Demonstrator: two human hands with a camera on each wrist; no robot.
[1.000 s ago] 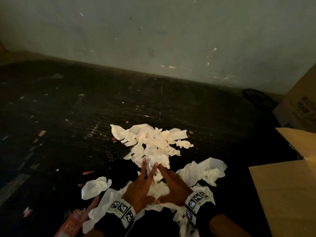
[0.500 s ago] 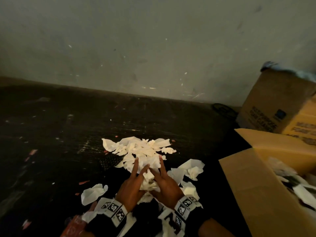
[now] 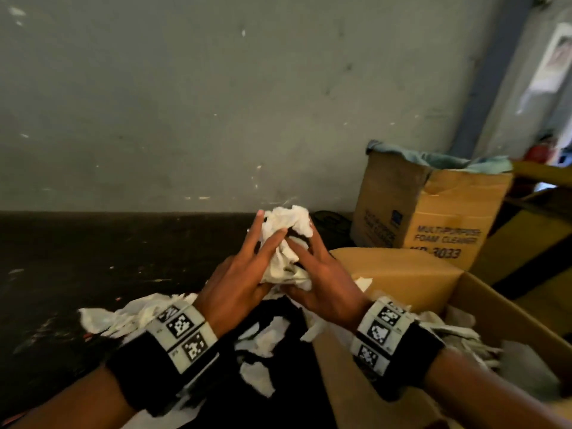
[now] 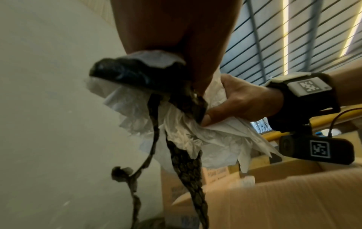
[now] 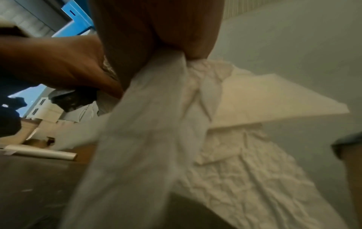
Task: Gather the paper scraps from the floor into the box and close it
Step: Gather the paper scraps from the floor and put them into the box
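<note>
Wad of paper scraps (image 3: pixel 286 246) now off the floor (image 3: pixel 93 274), lifted since a second ago when both hands pressed into the pile; so one load is gathered, likely headed for the open box (image 3: pixel 464 292) just right of the fingers; left hand (image 3: pixel 238 283) and right hand (image 3: pixel 325 289) clamp the wad between them, fingers fairly straight and slightly spread; dark netting (image 4: pixel 188 162) dangles below; more scraps (image 3: pixel 263 335) on floor under the wrists; box not closed.
</note>
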